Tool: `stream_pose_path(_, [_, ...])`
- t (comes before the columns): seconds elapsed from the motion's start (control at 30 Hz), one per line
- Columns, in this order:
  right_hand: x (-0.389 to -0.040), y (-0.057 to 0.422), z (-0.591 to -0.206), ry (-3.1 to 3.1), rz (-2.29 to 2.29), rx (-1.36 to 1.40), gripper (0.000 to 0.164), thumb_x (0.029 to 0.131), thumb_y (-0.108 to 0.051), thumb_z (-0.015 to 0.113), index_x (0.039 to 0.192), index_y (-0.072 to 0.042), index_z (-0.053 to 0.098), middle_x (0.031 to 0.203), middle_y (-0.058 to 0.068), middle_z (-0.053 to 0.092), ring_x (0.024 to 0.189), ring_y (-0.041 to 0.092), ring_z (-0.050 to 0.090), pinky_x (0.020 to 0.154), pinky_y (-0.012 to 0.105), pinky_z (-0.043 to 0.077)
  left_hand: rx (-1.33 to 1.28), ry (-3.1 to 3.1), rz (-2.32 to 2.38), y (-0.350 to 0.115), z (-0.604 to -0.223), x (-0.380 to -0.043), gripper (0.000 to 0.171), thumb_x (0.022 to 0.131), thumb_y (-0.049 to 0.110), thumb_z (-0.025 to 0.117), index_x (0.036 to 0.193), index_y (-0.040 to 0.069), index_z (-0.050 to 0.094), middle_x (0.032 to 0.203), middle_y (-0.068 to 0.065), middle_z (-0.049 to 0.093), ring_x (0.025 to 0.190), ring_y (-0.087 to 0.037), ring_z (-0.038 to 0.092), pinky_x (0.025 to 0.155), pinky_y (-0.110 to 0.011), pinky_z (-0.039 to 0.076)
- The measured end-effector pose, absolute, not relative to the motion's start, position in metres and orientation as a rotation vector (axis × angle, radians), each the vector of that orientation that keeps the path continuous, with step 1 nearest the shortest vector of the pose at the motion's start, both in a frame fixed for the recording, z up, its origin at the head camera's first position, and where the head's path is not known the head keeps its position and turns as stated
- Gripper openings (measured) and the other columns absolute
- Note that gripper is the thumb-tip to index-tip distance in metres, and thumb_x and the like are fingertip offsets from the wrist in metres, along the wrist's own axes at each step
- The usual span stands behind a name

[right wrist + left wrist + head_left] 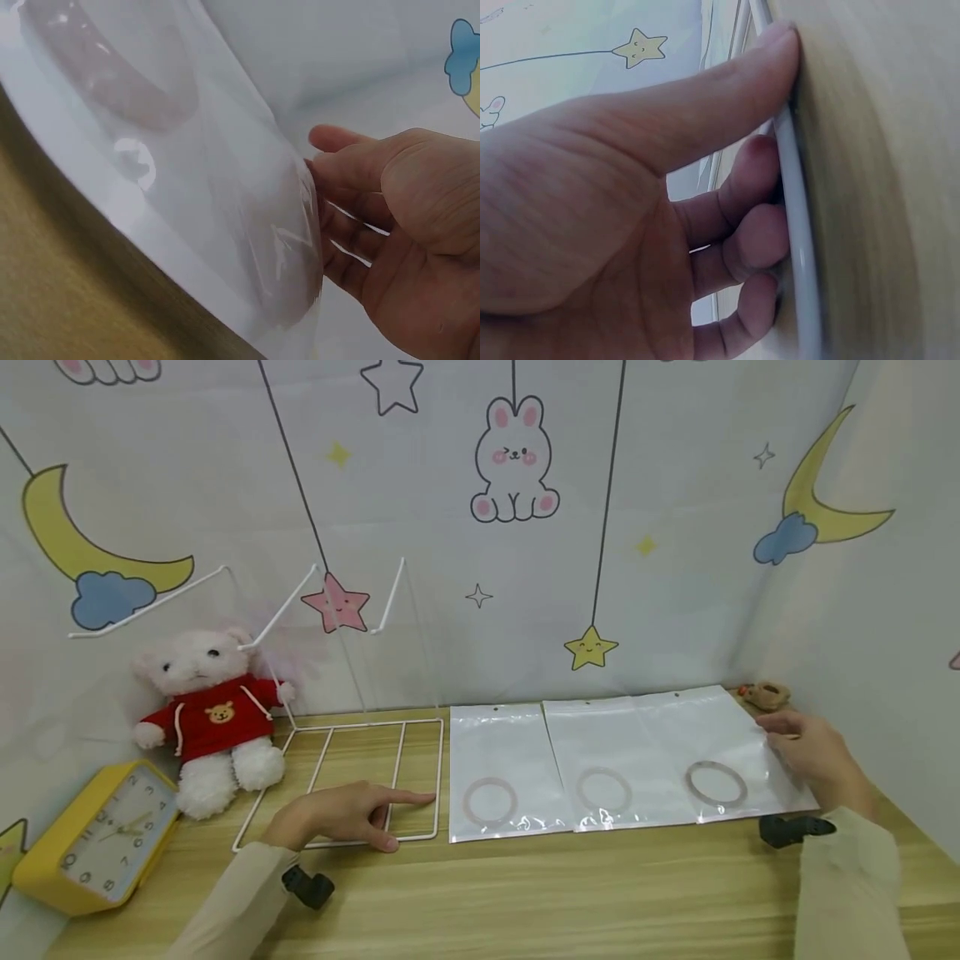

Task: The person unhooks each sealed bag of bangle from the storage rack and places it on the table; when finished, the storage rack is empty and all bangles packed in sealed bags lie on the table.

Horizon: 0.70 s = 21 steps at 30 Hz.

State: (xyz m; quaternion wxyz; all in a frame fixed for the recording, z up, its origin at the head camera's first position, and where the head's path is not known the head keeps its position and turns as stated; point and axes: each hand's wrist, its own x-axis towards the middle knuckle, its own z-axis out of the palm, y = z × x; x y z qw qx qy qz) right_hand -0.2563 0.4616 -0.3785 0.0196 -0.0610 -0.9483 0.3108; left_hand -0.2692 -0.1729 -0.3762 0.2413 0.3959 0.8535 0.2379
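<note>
My right hand pinches the right edge of the rightmost white plastic bag, between thumb and fingers. That edge bends up a little in the right wrist view. Several thin white bags lie side by side, the left one apart from the others. Through them show pinkish rings, the rightmost ring being darkest. My left hand rests on a white wire rack. Its index finger points toward the rack's right bar. In the left wrist view the thumb lies across the front wire, with the other fingers bent behind it.
A plush bear in a red hoodie sits against the wall behind the rack. At the left stands a yellow alarm clock. A small brown object lies behind my right hand. The wooden table meets a patterned wall cloth.
</note>
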Motion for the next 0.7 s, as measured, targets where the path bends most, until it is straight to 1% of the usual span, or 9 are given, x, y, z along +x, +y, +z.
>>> stream_pose_path(0.13, [-0.2547, 0.4605, -0.3762, -2.936, 1.016, -0.216, 0.041, 0.102, -0.011, 0.044, 0.138, 0.008, 0.049, 0.133, 0.038, 0.046, 0.112, 0.049, 0.047, 0.08, 0.047, 0.044, 1.085, 2.329, 0.652, -0.1722, -0.376, -0.2693, 0.067, 0.089, 0.022, 0.076, 0.149, 0.011, 0.049, 0.067, 0.011, 0.055, 0.063, -0.001, 0.052, 0.065, -0.024, 0.044])
stream_pose_path(0.2, [-0.2547, 0.46, -0.3757, -2.924, 1.047, -0.222, 0.042, 0.101, -0.009, 0.042, 0.139, 0.009, 0.048, 0.134, 0.039, 0.044, 0.113, 0.049, 0.045, 0.081, 0.048, 0.043, 1.089, 2.328, 0.653, -0.1723, -0.3758, -0.2693, 0.067, 0.088, 0.022, 0.076, 0.149, 0.011, 0.049, 0.067, 0.011, 0.055, 0.063, -0.001, 0.052, 0.065, -0.024, 0.044])
stream_pose_path(0.27, [-0.2548, 0.4589, -0.3768, -2.908, 1.067, -0.234, 0.042, 0.1, -0.007, 0.042, 0.139, 0.008, 0.048, 0.135, 0.038, 0.043, 0.111, 0.047, 0.045, 0.078, 0.044, 0.043, 1.096, 2.326, 0.653, -0.1728, -0.3763, -0.2691, 0.067, 0.089, 0.022, 0.076, 0.149, 0.01, 0.049, 0.067, 0.011, 0.055, 0.063, 0.0, 0.051, 0.065, -0.024, 0.044])
stream_pose_path(0.4, [-0.2557, 0.4585, -0.38, -2.875, 1.027, -0.217, 0.04, 0.098, -0.005, 0.043, 0.135, 0.008, 0.052, 0.131, 0.037, 0.048, 0.105, 0.042, 0.047, 0.072, 0.034, 0.04, 1.11, 2.326, 0.654, -0.1737, -0.3765, -0.2692, 0.067, 0.089, 0.023, 0.076, 0.149, 0.01, 0.049, 0.067, 0.011, 0.055, 0.063, 0.0, 0.051, 0.064, -0.023, 0.044])
stream_pose_path(0.5, [-0.2542, 0.4598, -0.3817, -2.851, 0.979, -0.174, 0.038, 0.096, -0.004, 0.045, 0.131, 0.008, 0.056, 0.127, 0.036, 0.054, 0.102, 0.04, 0.05, 0.069, 0.032, 0.04, 1.11, 2.328, 0.653, -0.1738, -0.3765, -0.2695, 0.067, 0.089, 0.024, 0.076, 0.149, 0.011, 0.048, 0.067, 0.012, 0.055, 0.063, 0.0, 0.051, 0.064, -0.023, 0.044])
stream_pose_path(0.6, [-0.251, 0.462, -0.3821, -2.857, 0.922, -0.134, 0.038, 0.096, -0.007, 0.044, 0.13, 0.007, 0.057, 0.126, 0.035, 0.056, 0.105, 0.042, 0.053, 0.071, 0.035, 0.042, 1.101, 2.328, 0.653, -0.1734, -0.3767, -0.2697, 0.068, 0.089, 0.024, 0.076, 0.149, 0.012, 0.048, 0.068, 0.011, 0.055, 0.064, 0.0, 0.051, 0.064, -0.023, 0.043])
stream_pose_path(0.7, [-0.2492, 0.4642, -0.3802, -2.89, 0.885, -0.095, 0.039, 0.099, -0.009, 0.042, 0.132, 0.008, 0.054, 0.129, 0.037, 0.053, 0.112, 0.05, 0.051, 0.079, 0.045, 0.044, 1.09, 2.327, 0.651, -0.1725, -0.3772, -0.2697, 0.068, 0.089, 0.024, 0.076, 0.149, 0.013, 0.049, 0.067, 0.011, 0.054, 0.063, -0.001, 0.051, 0.064, -0.024, 0.043])
